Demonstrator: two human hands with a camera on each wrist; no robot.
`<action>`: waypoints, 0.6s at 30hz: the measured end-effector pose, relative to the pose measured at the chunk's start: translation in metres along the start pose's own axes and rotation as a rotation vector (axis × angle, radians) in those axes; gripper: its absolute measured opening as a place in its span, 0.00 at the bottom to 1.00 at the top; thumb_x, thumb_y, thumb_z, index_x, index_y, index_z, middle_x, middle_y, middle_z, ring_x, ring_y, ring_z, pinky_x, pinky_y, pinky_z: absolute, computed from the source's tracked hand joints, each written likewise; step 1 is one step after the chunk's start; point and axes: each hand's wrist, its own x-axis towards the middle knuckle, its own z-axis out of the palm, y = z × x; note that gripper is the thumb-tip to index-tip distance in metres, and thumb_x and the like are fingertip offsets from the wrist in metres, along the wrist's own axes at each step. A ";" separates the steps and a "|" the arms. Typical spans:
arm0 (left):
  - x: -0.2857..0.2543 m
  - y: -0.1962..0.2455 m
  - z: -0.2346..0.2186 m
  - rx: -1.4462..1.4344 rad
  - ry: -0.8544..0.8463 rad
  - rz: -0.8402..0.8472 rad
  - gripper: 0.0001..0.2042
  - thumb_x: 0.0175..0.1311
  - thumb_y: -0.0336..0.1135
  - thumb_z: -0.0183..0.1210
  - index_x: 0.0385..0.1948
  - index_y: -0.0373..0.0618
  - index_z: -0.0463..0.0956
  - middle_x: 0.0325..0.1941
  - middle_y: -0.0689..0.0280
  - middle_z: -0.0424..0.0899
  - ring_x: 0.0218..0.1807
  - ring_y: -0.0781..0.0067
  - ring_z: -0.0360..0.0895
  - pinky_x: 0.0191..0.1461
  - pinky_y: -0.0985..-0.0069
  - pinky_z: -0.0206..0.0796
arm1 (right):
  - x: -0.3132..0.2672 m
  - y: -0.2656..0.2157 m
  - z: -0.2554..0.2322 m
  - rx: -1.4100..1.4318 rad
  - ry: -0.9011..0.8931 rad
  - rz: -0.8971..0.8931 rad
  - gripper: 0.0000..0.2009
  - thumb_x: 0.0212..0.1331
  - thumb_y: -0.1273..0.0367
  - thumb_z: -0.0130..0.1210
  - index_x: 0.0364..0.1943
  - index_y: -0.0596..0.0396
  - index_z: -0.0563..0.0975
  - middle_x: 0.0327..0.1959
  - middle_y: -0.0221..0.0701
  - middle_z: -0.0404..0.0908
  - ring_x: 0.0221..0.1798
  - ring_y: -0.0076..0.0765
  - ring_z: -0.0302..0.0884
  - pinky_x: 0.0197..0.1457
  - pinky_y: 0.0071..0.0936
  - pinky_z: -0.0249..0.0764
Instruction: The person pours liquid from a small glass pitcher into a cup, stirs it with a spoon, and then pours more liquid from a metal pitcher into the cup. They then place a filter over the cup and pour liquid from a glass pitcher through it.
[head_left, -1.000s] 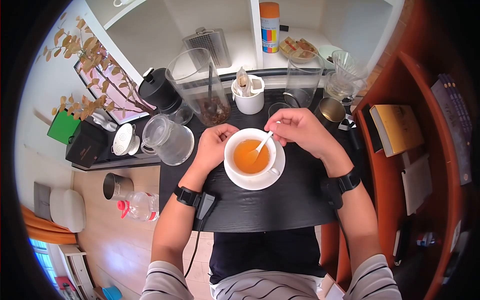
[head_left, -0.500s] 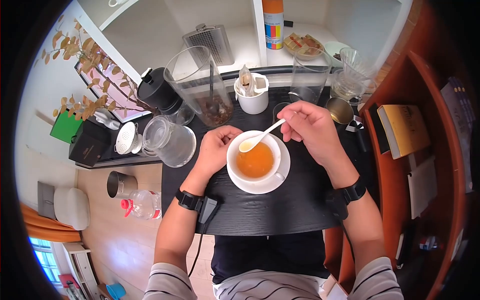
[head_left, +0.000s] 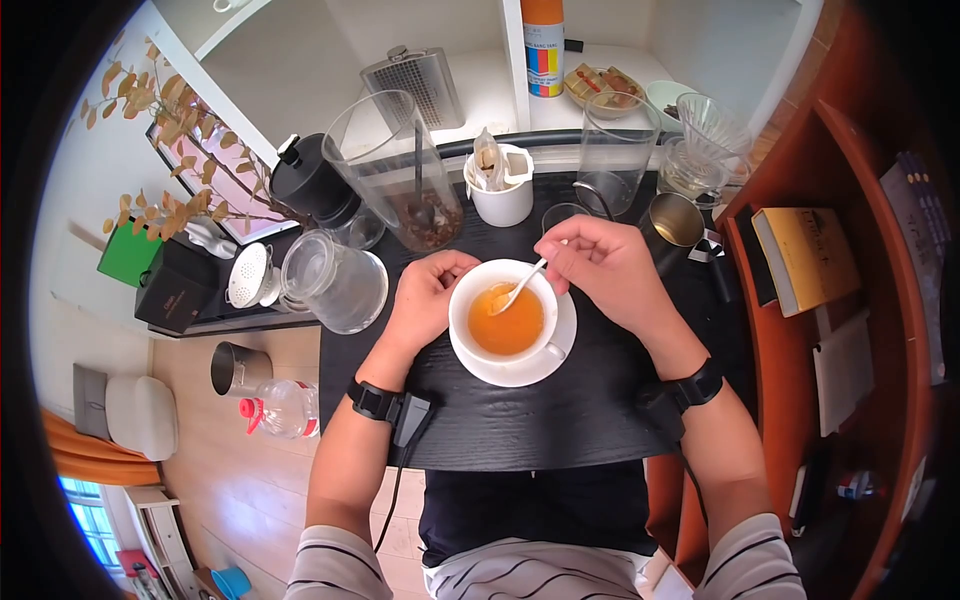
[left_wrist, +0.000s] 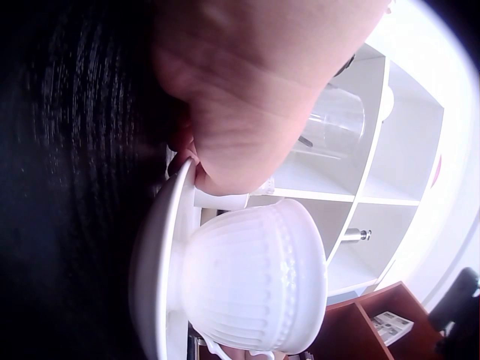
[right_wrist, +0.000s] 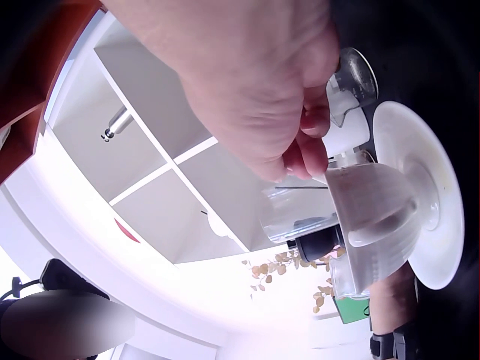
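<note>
A white cup [left_wrist: 247, 277] of orange-brown tea [head_left: 505, 332] stands on a white saucer [head_left: 500, 376] near the middle of the black table. My left hand [head_left: 424, 300] pinches the saucer's far left rim, thumb on top and fingers beneath. Over the cup's far right side, my right hand [head_left: 610, 265] grips a small white spoon [head_left: 524, 280] between thumb and fingers. The spoon slants down leftward, its bowl in the tea. Fluted sides show on the cup in the left wrist view, and its handle [right_wrist: 379, 225] in the right wrist view.
Behind the cup stand a white mug [head_left: 502, 205] with a drip bag and a tall glass vessel [head_left: 395, 160] with dark bits inside. A glass jug [head_left: 335, 285] is left of my left hand; a metal cup [head_left: 675, 222] stands beyond my right. Wooden shelves [head_left: 850, 180] border the right side.
Half a second ago the spoon was lifted above the tea; my right hand has since lowered and tilted it into the cup. My left hand stays at the saucer.
</note>
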 end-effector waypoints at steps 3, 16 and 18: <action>0.000 0.000 -0.001 0.037 -0.011 0.010 0.08 0.71 0.32 0.68 0.43 0.37 0.87 0.34 0.70 0.89 0.34 0.88 0.80 0.39 0.84 0.72 | 0.000 0.000 0.001 -0.014 -0.053 0.035 0.07 0.75 0.72 0.60 0.45 0.64 0.83 0.33 0.28 0.87 0.33 0.17 0.81 0.38 0.18 0.77; 0.000 -0.004 -0.001 -0.005 -0.014 0.024 0.09 0.70 0.33 0.68 0.43 0.37 0.87 0.34 0.70 0.89 0.33 0.89 0.79 0.38 0.85 0.72 | -0.001 -0.009 -0.003 0.080 -0.064 0.066 0.11 0.78 0.67 0.57 0.49 0.61 0.84 0.35 0.26 0.85 0.35 0.16 0.80 0.40 0.16 0.76; 0.002 -0.005 -0.001 -0.017 -0.012 0.021 0.09 0.70 0.33 0.69 0.43 0.37 0.87 0.34 0.70 0.89 0.33 0.88 0.79 0.39 0.85 0.72 | -0.001 -0.010 -0.001 0.058 -0.067 0.043 0.10 0.78 0.68 0.57 0.49 0.61 0.84 0.35 0.26 0.85 0.35 0.16 0.80 0.40 0.17 0.76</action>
